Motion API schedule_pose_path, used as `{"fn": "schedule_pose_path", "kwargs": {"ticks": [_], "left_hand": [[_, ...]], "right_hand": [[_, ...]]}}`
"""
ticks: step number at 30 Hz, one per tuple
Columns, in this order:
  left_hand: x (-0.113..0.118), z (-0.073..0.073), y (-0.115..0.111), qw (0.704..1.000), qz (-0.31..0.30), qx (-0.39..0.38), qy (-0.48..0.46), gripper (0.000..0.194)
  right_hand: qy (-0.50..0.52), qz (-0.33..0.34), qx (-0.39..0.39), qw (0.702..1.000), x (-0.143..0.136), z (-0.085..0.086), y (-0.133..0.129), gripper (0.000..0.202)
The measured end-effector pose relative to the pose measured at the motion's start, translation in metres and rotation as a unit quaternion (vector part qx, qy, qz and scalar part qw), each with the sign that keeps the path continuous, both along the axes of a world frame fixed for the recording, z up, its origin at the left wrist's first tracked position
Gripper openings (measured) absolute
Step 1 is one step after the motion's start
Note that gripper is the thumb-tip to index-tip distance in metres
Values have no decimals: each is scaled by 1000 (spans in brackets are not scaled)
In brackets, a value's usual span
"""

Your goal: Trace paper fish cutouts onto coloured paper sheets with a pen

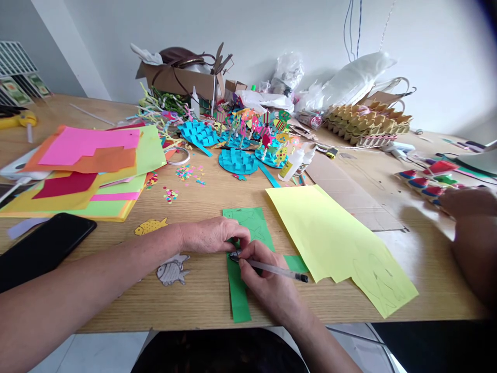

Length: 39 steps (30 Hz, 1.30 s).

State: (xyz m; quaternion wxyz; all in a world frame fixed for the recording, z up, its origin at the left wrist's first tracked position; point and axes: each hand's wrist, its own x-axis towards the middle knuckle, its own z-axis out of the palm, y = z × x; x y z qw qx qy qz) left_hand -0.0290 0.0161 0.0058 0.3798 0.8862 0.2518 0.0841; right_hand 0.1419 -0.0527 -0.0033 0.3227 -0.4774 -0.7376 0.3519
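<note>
A strip of green paper (239,298) lies on the table in front of me, with faint fish outlines drawn on its upper part. My left hand (217,234) rests on it, fingers bent and pressed together, holding down a small grey paper fish (235,254) that is mostly covered. In my right hand (272,285) is a pen (277,269) with a clear barrel and black end, its tip at the edge of that fish. Left of the strip are grey fish cutouts (173,270) and a yellow dotted fish cutout (151,226).
Yellow paper (330,233) with a drawn fish lies to the right. Coloured sheets (89,140) and a black phone (50,243) are at left. Blue woven paper discs (237,160), glue bottles (291,165) and egg cartons (365,123) stand behind. Another person's arm (473,233) reaches in at right.
</note>
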Motion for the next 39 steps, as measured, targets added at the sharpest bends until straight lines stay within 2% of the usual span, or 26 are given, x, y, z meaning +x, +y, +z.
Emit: {"fn": "schedule_pose_path", "kwargs": {"ticks": [9,22,34,39], "left_hand": [[0,-1,-1,1000,-2,2,-8,24],[3,3,-1,997,-53,7,-56,26],[2,4,-2,996,-62,17,-59,28],[3,2,-3,997,-55,19,-59,28]], "right_hand": [[5,4,4,1000,-1,1,0,10],[-18,6,25,999,1,0,-1,10],[-16,23,2,1000,6,3,-2,9],[17,12,-28,999,6,3,-1,8]]}}
